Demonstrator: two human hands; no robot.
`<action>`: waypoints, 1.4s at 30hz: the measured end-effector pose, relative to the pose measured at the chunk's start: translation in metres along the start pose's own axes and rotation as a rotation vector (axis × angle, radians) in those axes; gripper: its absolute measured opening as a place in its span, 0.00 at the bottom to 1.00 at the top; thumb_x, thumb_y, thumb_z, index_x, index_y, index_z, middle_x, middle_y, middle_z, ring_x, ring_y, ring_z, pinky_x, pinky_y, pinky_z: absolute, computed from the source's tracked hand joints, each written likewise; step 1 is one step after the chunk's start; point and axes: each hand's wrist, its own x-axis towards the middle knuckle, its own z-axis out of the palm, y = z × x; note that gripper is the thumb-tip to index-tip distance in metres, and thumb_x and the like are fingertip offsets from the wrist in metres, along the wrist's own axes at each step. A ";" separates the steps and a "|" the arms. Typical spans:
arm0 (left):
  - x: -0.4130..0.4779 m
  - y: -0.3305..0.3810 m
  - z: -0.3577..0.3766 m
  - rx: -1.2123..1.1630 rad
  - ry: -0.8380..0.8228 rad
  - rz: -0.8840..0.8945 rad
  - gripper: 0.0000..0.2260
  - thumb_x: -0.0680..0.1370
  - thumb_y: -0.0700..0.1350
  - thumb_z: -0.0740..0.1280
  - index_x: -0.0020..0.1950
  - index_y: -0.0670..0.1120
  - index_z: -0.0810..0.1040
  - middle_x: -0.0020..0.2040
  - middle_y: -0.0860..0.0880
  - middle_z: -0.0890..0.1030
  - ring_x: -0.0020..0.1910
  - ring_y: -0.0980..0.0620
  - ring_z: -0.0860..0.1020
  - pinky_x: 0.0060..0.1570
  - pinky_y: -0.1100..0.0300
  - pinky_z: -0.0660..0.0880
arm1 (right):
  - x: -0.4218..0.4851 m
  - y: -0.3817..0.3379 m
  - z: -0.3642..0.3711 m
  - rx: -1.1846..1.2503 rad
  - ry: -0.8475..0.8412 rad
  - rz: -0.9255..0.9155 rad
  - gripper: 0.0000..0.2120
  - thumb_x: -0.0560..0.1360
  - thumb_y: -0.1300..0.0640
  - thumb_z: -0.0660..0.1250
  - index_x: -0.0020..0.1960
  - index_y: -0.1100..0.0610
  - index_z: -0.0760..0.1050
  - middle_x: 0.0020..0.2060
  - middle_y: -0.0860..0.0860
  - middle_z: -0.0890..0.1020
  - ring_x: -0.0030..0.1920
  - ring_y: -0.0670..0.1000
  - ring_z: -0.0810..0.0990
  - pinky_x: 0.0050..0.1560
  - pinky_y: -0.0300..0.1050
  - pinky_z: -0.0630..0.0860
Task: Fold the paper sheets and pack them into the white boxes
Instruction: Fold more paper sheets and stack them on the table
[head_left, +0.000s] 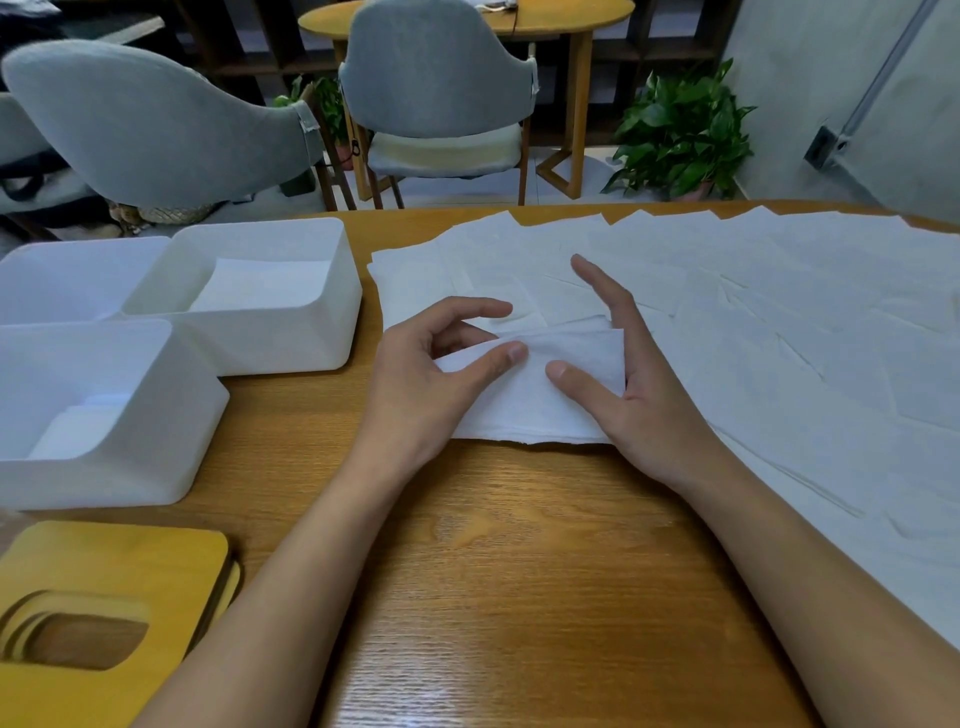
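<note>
The left hand (431, 374), thumb and fingers curled, is pinching a flap of the half-folded paper sheet (524, 410); the right hand (628, 379), fingers spread, is pressing its thumb on it. Left of that sheet two white boxes (291, 338) are holding folded paper (260, 283); right of it many flat sheets (753, 322) are waiting, so most work seems left

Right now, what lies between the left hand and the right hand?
In the head view, the partly folded paper sheet spans the gap: the left hand pinches its fold, the right hand presses it.
</note>
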 end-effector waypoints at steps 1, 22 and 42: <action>0.000 0.000 0.000 -0.003 0.001 0.000 0.13 0.75 0.47 0.79 0.59 0.53 0.85 0.44 0.52 0.87 0.50 0.59 0.84 0.60 0.56 0.80 | 0.000 0.000 0.000 -0.001 0.006 -0.007 0.35 0.82 0.51 0.68 0.82 0.36 0.54 0.80 0.30 0.57 0.79 0.34 0.56 0.71 0.27 0.52; 0.006 -0.008 0.003 -0.292 -0.096 -0.242 0.14 0.81 0.43 0.73 0.66 0.55 0.82 0.53 0.54 0.87 0.54 0.52 0.85 0.53 0.54 0.84 | 0.007 0.009 -0.009 0.295 0.066 0.025 0.35 0.81 0.55 0.72 0.79 0.36 0.59 0.76 0.38 0.67 0.73 0.42 0.72 0.74 0.51 0.73; 0.009 -0.017 -0.001 -0.086 -0.045 -0.104 0.14 0.80 0.43 0.75 0.64 0.54 0.82 0.57 0.57 0.83 0.53 0.58 0.83 0.48 0.61 0.82 | 0.006 0.016 -0.015 0.254 0.034 0.117 0.15 0.80 0.63 0.71 0.59 0.46 0.87 0.61 0.40 0.85 0.63 0.43 0.82 0.61 0.43 0.79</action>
